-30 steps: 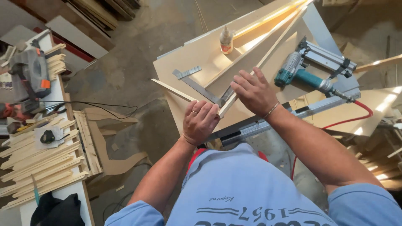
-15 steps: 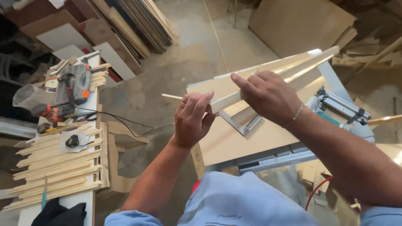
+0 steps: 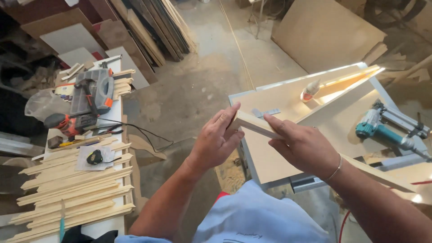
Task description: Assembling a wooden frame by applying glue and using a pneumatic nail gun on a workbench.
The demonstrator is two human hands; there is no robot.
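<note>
Above counter [image 3: 270, 157], both hands pinch pale wood strip [image 3: 254, 124]. L hand [image 3: 216, 141] grip at its mitred end, R hand [image 3: 301, 146] grip alongside.

I see a teal nail gun [image 3: 380, 130] and a glue bottle [image 3: 310, 91] on the workbench [image 3: 270, 162]. Left, a circular saw [image 3: 92, 92] sits above stacked wooden strips [image 3: 72, 193].

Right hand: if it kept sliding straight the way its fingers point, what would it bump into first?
The right hand points up-left along the wood strip it holds. The first thing in that line is probably the left hand, whose fingers already cap the strip's end. Beyond that is only floor, though depth is hard to judge.
</note>
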